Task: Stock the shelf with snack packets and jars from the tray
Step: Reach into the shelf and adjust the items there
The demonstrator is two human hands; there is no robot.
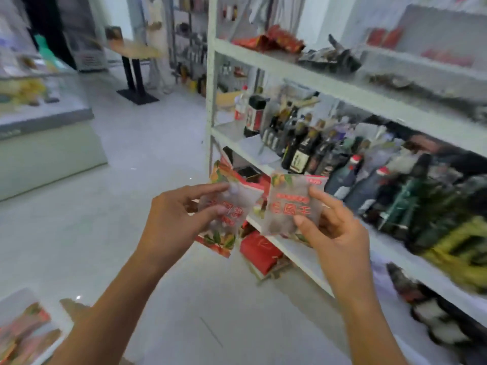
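My left hand pinches a clear snack packet with red print and a red-orange border, held tilted in front of me. My right hand pinches a second, similar snack packet with red characters, held upright beside the first. Both packets hover in front of the white shelf, near its lower left corner. A white tray with more red-orange packets shows at the bottom left corner, partly cut off by the frame edge.
The shelf's middle level holds dark sauce bottles and green and yellow packs. Red packets lie on the upper level, red boxes on the floor level. A glass display counter stands left, a small table behind.
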